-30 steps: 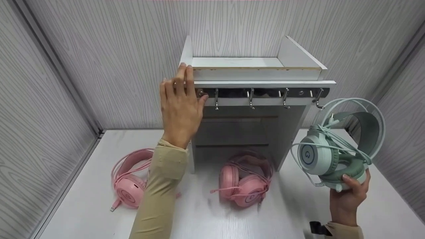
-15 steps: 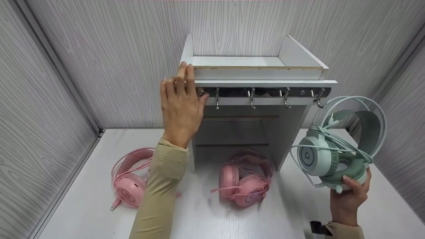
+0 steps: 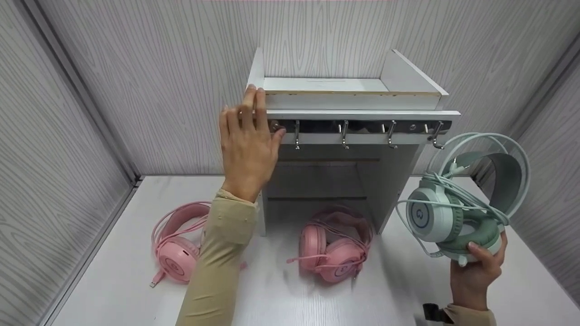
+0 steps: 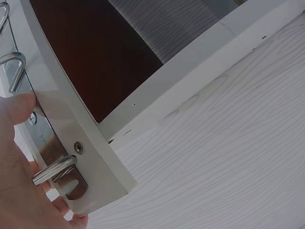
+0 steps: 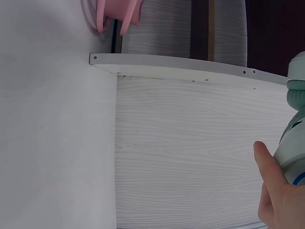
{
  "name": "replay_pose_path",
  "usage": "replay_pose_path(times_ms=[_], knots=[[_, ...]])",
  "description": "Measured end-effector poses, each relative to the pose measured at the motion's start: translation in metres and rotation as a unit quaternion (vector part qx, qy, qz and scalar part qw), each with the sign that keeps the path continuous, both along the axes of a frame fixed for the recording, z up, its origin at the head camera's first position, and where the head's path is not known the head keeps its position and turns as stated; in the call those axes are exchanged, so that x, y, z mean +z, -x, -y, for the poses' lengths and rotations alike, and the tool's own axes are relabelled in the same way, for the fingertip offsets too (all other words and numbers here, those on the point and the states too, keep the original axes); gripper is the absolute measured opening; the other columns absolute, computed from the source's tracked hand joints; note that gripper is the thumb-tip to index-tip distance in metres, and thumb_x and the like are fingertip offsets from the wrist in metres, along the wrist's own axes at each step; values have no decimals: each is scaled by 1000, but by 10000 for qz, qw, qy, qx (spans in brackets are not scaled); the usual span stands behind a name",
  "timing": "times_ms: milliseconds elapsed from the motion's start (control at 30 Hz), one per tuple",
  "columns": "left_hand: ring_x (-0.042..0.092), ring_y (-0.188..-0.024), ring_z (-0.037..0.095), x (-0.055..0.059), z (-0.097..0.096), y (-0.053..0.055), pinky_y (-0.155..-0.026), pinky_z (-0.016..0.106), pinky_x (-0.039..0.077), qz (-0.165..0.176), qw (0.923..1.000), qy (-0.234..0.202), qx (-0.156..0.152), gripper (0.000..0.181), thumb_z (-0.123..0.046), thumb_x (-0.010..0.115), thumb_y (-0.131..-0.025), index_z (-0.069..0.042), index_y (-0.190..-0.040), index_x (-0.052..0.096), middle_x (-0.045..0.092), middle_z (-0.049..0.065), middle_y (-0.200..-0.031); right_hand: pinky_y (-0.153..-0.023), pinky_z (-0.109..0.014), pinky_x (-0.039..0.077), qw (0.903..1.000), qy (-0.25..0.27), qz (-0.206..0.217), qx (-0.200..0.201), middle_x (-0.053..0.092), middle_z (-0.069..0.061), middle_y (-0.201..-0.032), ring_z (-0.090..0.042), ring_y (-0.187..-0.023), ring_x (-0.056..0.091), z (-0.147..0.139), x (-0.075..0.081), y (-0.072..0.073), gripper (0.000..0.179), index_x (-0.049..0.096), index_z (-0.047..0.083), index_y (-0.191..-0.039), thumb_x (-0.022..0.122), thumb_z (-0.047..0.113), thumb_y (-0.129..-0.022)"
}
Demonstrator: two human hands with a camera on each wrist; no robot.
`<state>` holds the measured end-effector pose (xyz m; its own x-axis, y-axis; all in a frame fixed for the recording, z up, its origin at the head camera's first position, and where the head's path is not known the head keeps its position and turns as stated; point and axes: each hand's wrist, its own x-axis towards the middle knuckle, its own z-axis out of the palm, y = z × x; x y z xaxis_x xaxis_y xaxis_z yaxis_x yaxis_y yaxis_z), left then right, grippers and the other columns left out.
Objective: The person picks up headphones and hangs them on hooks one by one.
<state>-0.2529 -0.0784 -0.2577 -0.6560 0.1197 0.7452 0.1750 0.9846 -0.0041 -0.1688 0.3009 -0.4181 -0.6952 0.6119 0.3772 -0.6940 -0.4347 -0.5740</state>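
My left hand (image 3: 249, 154) grips the left end of the white shelf rack (image 3: 344, 102). Its thumb lies on the dark shiny hook rail (image 3: 368, 127), and its fingers reach over and behind the board edge, as the left wrist view also shows. On the right, my right hand (image 3: 476, 271) holds up a mint-green headset (image 3: 435, 215) by its lower ear cup, cable wound in loops and headband upward. The headset is beside the rightmost hook (image 3: 436, 136), apparently apart from it. The right wrist view catches only part of the headset (image 5: 293, 152) and hand.
One pink headset (image 3: 340, 258) lies at the front of the rack's lower opening. Another pink headset (image 3: 179, 258) is on the white table (image 3: 118, 253) at left, partly behind my left sleeve. Pale wood-grain panels (image 3: 181, 59) enclose the back and sides.
The green headset has shifted very slightly right and tilted a little in my right hand. My left hand keeps its place on the rack, and the pink headsets have not moved.
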Motion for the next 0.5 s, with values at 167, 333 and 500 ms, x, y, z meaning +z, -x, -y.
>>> replay_pose_path(times_ms=[167, 333, 500], knots=[[39, -124, 38, 0, 0, 0, -117, 50, 22, -2, 10000, -8, -2, 74, -46, 50, -104, 0, -156, 24, 26, 18, -158, -96, -34, 46, 10000, -76, -21, -3, 40, -19, -135, -30, -119, 41, 1, -1, -1, 73, 38, 3, -146, 41, -5, -74], [39, -124, 38, 1, 0, 0, -118, 50, 22, -12, 10000, -48, -39, 73, -45, 51, -104, 0, -156, 25, 26, 18, -158, -94, -33, 46, 9999, -63, -80, 44, 39, -20, -135, -30, -117, 40, 1, -2, -1, 75, 37, 4, -147, 41, -5, -73], [39, -125, 38, 0, -1, 0, -117, 50, 22, 5, 10000, -32, -12, 74, -45, 52, -104, -1, -156, 24, 26, 18, -158, -95, -34, 45, 9998, 21, -171, 61, 40, -20, -135, -30, -118, 41, 1, -3, -3, 75, 37, 3, -146, 41, -7, -72]])
